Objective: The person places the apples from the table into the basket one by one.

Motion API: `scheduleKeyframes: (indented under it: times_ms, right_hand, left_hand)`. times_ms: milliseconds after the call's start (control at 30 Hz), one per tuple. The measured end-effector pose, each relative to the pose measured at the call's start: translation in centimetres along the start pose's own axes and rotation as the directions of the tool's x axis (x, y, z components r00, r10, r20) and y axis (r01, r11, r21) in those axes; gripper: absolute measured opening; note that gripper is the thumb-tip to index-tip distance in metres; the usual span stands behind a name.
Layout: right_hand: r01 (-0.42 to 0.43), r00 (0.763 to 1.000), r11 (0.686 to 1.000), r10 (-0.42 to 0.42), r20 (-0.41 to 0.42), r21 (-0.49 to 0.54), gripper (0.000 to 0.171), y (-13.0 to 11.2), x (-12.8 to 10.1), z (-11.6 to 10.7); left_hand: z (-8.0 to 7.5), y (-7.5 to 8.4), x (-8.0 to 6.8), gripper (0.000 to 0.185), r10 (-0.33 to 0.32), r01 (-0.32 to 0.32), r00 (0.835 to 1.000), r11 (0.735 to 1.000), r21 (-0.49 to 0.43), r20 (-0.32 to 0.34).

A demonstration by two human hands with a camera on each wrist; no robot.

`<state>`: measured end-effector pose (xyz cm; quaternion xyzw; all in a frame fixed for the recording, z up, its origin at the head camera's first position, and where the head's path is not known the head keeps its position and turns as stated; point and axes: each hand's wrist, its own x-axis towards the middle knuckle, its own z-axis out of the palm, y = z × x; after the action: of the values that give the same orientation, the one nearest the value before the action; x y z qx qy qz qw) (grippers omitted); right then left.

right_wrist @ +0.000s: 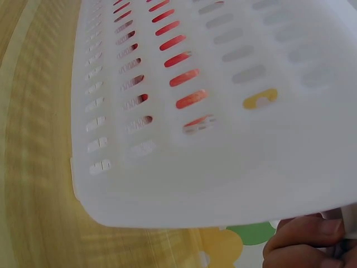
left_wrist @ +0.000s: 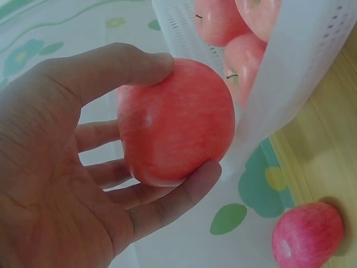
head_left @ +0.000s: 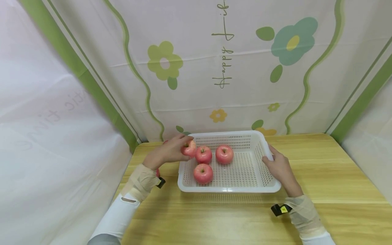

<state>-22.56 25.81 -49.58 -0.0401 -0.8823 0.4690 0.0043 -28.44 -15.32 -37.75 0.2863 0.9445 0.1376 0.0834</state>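
Observation:
My left hand (head_left: 173,149) holds a red apple (left_wrist: 177,121) between thumb and curled fingers, at the left rim of a white plastic basket (head_left: 226,189). Three more apples sit in the basket's left half: a front one (head_left: 203,174), one behind it (head_left: 203,154) and one nearer the middle (head_left: 224,154). On the basket's right side, my right hand (head_left: 279,167) grips the rim, thumb over the top and fingers outside. The right wrist view shows only part of that hand (right_wrist: 304,241) at the rim, with red apple skin showing through the slots.
Another apple (left_wrist: 308,234) lies on the wooden table (head_left: 232,221) outside the basket, mostly hidden behind my left hand and wrist in the head view. A white cloth (head_left: 196,85) with printed flowers hangs behind the table, and cloth walls stand at both sides.

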Motion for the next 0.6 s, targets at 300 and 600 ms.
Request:
scheduleKeyframes:
  times_ms: [300, 600]
  right_hand:
    - [0.011, 1.000, 1.000, -0.011, 0.000, -0.016, 0.072, 0.1, 0.0, -0.1]
    - [0.020, 1.000, 1.000, -0.020, -0.003, -0.015, 0.072, 0.3, 0.1, -0.1]
  left_hand:
    - [0.3, 0.9, 0.5, 0.082, 0.042, -0.042, 0.999, 0.999, -0.007, 0.008]
    - [0.8, 2.0, 1.0, 0.076, 0.063, -0.061, 0.996, 0.998, -0.035, 0.058]
